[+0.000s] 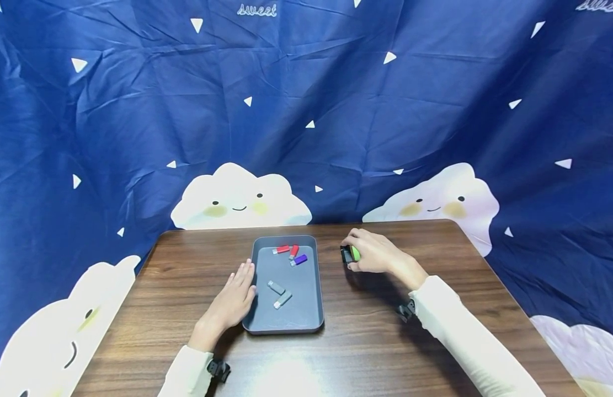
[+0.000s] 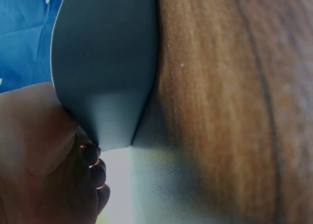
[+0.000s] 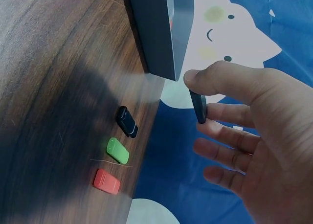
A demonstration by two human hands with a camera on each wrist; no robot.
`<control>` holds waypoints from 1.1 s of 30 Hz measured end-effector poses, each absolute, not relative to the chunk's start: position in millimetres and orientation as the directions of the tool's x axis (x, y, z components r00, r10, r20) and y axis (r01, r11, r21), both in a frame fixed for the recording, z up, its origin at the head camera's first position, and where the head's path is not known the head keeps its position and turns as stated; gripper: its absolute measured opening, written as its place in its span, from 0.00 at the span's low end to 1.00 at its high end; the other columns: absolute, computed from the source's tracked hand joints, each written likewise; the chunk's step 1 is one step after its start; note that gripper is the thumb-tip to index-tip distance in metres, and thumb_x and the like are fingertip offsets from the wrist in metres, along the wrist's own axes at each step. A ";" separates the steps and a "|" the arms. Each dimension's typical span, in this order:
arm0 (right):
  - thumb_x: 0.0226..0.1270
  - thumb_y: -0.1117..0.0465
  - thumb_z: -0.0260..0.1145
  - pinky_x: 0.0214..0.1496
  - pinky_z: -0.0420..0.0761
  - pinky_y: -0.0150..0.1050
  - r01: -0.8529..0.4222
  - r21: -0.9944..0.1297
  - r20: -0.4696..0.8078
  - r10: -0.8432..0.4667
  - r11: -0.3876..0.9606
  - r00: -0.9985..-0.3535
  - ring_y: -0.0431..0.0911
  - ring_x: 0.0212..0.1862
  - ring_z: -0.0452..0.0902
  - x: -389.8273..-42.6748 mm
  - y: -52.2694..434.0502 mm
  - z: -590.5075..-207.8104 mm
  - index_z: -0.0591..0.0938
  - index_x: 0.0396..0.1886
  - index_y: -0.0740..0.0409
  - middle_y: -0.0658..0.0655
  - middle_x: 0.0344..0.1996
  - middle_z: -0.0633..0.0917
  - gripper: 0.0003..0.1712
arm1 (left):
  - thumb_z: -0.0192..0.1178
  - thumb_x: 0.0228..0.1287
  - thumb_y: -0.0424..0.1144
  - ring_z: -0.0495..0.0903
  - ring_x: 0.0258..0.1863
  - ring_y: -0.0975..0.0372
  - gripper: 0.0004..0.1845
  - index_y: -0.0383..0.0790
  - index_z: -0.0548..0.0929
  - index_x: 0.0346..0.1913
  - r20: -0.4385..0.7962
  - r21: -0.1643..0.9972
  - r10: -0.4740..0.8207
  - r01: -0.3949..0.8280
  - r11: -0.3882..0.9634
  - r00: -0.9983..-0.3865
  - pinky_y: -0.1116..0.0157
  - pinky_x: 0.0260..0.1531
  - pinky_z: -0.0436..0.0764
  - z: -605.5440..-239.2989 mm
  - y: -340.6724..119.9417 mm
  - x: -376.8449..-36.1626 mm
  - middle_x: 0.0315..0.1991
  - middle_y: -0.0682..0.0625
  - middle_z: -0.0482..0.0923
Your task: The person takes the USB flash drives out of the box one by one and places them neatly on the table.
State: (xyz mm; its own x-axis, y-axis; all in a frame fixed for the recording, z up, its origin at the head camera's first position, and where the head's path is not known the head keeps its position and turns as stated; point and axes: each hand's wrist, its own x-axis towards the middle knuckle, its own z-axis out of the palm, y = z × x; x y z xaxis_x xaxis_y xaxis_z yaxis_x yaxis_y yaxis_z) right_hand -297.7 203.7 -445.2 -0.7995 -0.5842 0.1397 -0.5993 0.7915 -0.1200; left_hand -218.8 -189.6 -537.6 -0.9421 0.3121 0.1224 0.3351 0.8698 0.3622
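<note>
My right hand [image 3: 254,131] pinches a black USB flash drive [image 3: 198,106] between thumb and fingertips, above the table to the right of the tray. Below it in the right wrist view, a second black drive [image 3: 127,122], a green drive [image 3: 118,151] and a red drive [image 3: 106,181] lie in a row. My left hand [image 1: 233,298] is spread with straight fingers against the left side of the grey tray [image 1: 284,328]. Inside the tray are two red drives [image 1: 283,249], a purple drive [image 1: 299,259] and two grey drives [image 1: 282,299].
The wooden table [image 1: 197,256] has rounded far corners. A blue cloth [image 1: 152,110] with white clouds and triangles hangs right behind it. The tray has low upright walls on all sides.
</note>
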 end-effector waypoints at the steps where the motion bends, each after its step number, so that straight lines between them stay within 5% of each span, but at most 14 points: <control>1: 0.54 0.52 0.81 0.51 0.87 0.55 -0.596 -0.124 0.139 -0.581 0.793 -0.802 0.53 0.53 0.85 -297.7 204.3 -445.4 0.87 0.59 0.54 0.53 0.51 0.85 0.31 | 0.46 0.85 0.38 0.54 0.85 0.39 0.32 0.24 0.57 0.82 0.123 0.361 0.312 0.336 0.870 -0.942 0.39 0.83 0.57 -537.9 -189.7 -218.7 0.85 0.32 0.52; 17: 0.53 0.51 0.82 0.49 0.87 0.55 -0.587 -0.120 0.169 -0.566 0.801 -0.807 0.52 0.51 0.85 -297.0 217.9 -446.4 0.87 0.57 0.55 0.54 0.50 0.85 0.31 | 0.43 0.84 0.39 0.56 0.83 0.35 0.32 0.23 0.57 0.81 0.190 0.408 0.332 0.382 0.829 -0.924 0.34 0.80 0.58 -542.3 -190.9 -217.9 0.83 0.28 0.54; 25: 0.53 0.50 0.81 0.42 0.84 0.49 -0.575 -0.124 0.155 -0.556 0.809 -0.816 0.43 0.40 0.78 -296.1 223.8 -447.0 0.86 0.59 0.55 0.53 0.48 0.83 0.33 | 0.46 0.84 0.37 0.55 0.84 0.38 0.32 0.23 0.58 0.81 0.155 0.401 0.328 0.363 0.842 -0.932 0.38 0.82 0.57 -540.6 -190.2 -217.5 0.84 0.29 0.53; 33: 0.52 0.51 0.82 0.45 0.86 0.54 -0.573 -0.129 0.184 -0.548 0.809 -0.816 0.48 0.46 0.82 -296.5 229.5 -447.9 0.87 0.57 0.57 0.54 0.48 0.84 0.32 | 0.47 0.85 0.37 0.53 0.85 0.39 0.32 0.24 0.56 0.82 0.121 0.384 0.316 0.338 0.859 -0.941 0.39 0.84 0.56 -539.2 -190.0 -218.6 0.85 0.32 0.51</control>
